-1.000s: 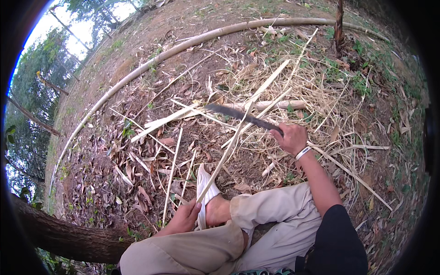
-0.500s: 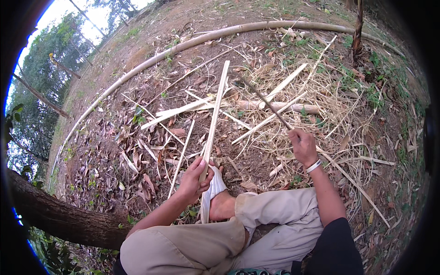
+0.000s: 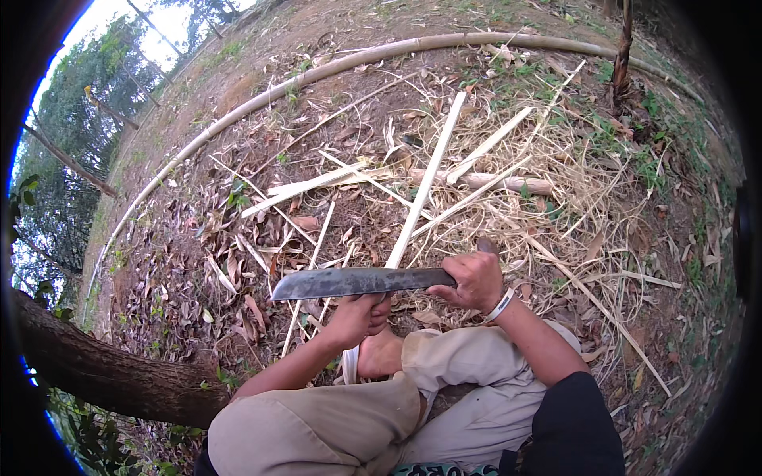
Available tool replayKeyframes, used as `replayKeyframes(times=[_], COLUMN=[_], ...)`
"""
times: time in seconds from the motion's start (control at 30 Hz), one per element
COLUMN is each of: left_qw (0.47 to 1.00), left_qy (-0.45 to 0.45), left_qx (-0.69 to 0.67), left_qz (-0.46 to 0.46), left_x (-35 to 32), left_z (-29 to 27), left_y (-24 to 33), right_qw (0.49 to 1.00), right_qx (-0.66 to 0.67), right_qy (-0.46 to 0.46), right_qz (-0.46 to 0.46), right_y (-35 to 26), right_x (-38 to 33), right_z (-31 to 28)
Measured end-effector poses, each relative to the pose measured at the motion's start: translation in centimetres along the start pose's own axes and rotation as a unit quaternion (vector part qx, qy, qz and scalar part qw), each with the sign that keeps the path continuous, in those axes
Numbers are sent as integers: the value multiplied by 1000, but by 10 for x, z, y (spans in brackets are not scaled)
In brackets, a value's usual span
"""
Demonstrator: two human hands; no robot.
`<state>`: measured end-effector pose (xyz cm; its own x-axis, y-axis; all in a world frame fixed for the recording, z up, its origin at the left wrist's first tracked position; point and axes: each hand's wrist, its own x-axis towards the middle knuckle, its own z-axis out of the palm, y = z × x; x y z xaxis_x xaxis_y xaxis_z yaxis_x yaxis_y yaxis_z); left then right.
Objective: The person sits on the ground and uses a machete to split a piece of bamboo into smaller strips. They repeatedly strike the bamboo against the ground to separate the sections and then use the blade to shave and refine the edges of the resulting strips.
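Observation:
My right hand [image 3: 476, 279] is closed round the handle of a machete [image 3: 357, 282]. Its broad, dark, stained blade points left and lies flat across my view, over the near part of a pale bamboo strip [image 3: 429, 178]. Just under the blade, my left hand [image 3: 361, 319] is closed on the near end of that strip; the blade partly hides the fingers and the grip. The strip slants away from me, up and to the right, its far part above a short bamboo pole [image 3: 484, 182] on the ground. A white cloth [image 3: 351, 365] is by my bare foot [image 3: 381, 355], below the left hand.
Several split bamboo strips [image 3: 302, 194] and a heap of thin shavings [image 3: 587, 190] lie on the leaf-covered ground. A long curved bamboo pole [image 3: 317, 75] arcs across the back. A thick tree trunk [image 3: 119, 373] leans in at lower left.
The machete has come down and left from an edge-on position to lie across the strip, broad side visible. The strip's far end has swung to the right.

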<state>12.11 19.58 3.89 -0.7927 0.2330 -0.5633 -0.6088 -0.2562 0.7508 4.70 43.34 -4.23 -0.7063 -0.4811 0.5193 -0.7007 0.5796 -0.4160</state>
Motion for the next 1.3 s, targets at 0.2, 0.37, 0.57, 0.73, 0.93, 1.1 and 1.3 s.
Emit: replayKeyframes(times=[0.2,0.37,0.57,0.73,0.93,1.1,1.3], left_qw=[995,995,994,999,999,999,988], left_qy=[-90,-44,-25,1,10,3,-45], left_qx=[-4,-83,-96,-2,29,-19,-55], left_qz=[-41,22,-42,-47,-8,-28,-135], left_x=[-38,1,20,14,7,-8,-60], left_z=[-18,-22,-26,-14,-20,-9,-44], left_y=[-33,-24,-24,-26,-34,-18,-47], right_qw=[919,930,990,996,998,1000,919], right_qx=[-115,-22,91,27,18,-30,-193], right_qy=[77,127,-47,-84,-60,-10,17], right_qz=[369,343,102,2,-23,-2,342], right_y=[145,116,-7,-28,-11,17,135], right_x=[-19,-29,-3,-3,-2,-15,-30], right_z=[-50,-52,-13,0,4,0,-57])
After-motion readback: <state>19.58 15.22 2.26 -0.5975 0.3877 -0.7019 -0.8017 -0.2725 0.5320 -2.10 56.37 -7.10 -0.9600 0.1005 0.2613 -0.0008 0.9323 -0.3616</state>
